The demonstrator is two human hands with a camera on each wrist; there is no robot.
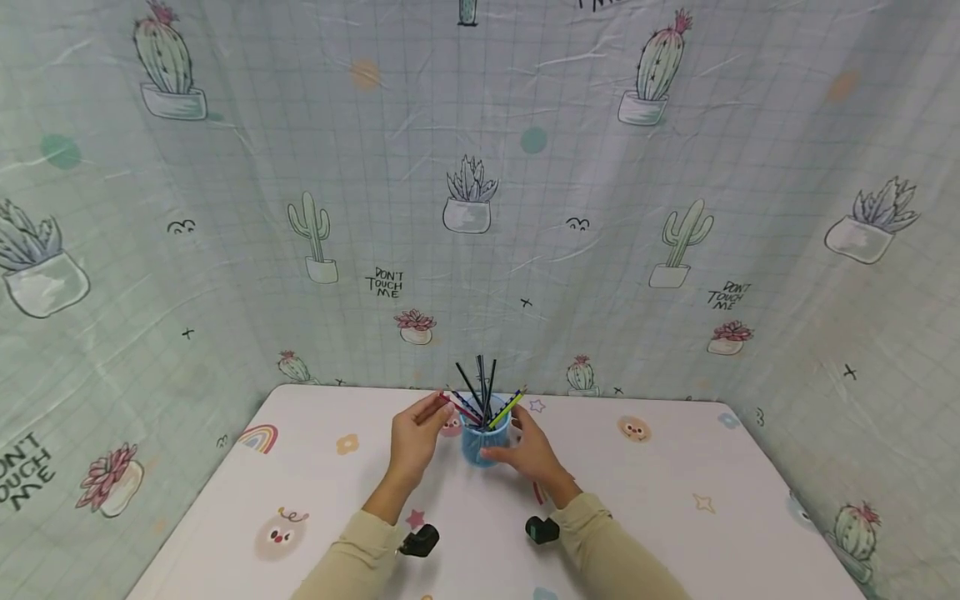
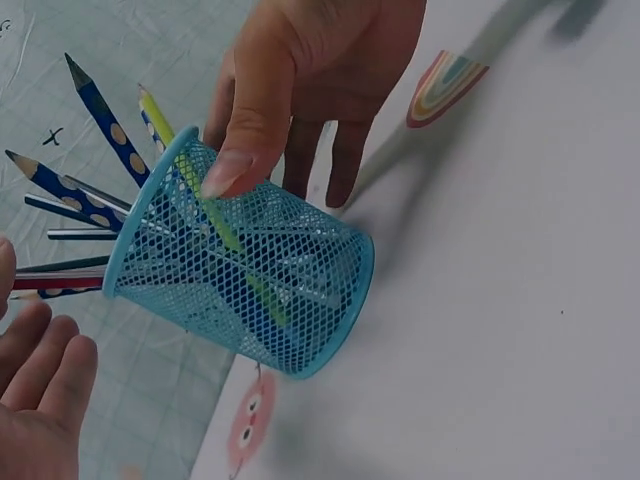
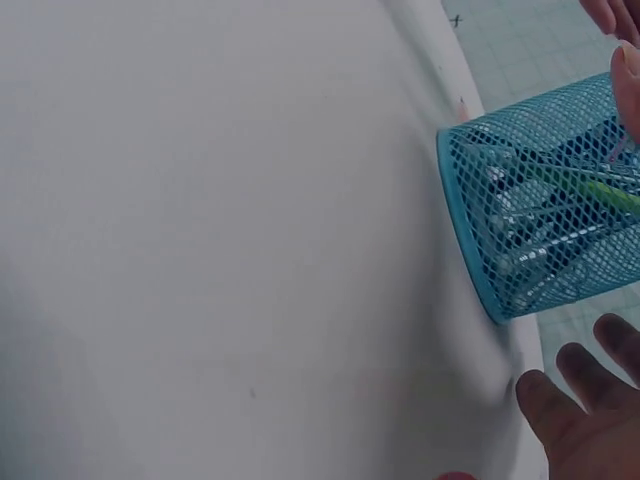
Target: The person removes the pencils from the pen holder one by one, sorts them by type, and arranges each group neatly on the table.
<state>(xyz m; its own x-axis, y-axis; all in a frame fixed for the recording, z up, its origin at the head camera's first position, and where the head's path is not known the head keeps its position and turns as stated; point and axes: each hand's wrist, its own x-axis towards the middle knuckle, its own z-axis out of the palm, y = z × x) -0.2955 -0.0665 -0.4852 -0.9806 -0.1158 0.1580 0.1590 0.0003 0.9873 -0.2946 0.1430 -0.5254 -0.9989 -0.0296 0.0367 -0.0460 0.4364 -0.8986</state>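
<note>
A light-blue mesh pencil cup [image 1: 477, 447] stands near the back of the table, filled with several dark pencils, dotted blue pencils [image 2: 80, 193] and a yellow-green pencil [image 1: 507, 409]. My right hand [image 1: 534, 457] holds the cup from its right side, thumb [image 2: 250, 140] across the front of the mesh and fingers round the far side. At the cup's left rim, my left hand [image 1: 416, 437] pinches a red pencil [image 1: 462, 407] that leans out of the opening. The other fingers [image 2: 65, 385] of the left hand are loosely bent beside the cup.
The white table [image 1: 637, 500] carries printed faces, stars and a rainbow. A cactus-print sheet [image 1: 540, 275] hangs behind and along both sides. Small black devices [image 1: 418, 542] sit at both wrists.
</note>
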